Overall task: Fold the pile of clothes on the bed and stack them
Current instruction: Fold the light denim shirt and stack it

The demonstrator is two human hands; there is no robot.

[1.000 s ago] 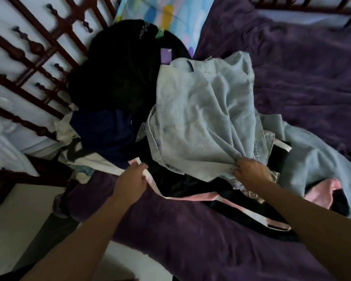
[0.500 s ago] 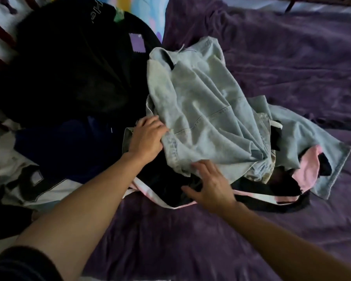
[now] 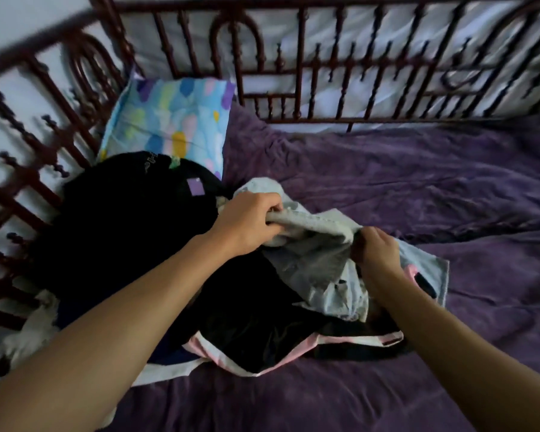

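A pile of clothes lies on the left half of the bed: a big black garment (image 3: 122,219), a black piece with pink and white trim (image 3: 262,341), and a pale blue denim garment (image 3: 321,266) on top. My left hand (image 3: 247,222) grips a bunched edge of the denim garment at its upper left. My right hand (image 3: 376,251) grips the same edge further right, fingers curled into the cloth. The denim hangs crumpled between and below both hands. A dark blue piece under my left forearm is mostly hidden.
A purple blanket (image 3: 402,188) covers the bed, bare to the right and at the front. A colourful patterned pillow (image 3: 169,120) leans in the back left corner. Dark red metal rails (image 3: 325,73) with white cloth behind them fence the back and left sides.
Both hands have moved up from the flat denim garment and taken hold of its top edge, lifting and bunching it. The camera has tilted up, showing the rails and pillow.
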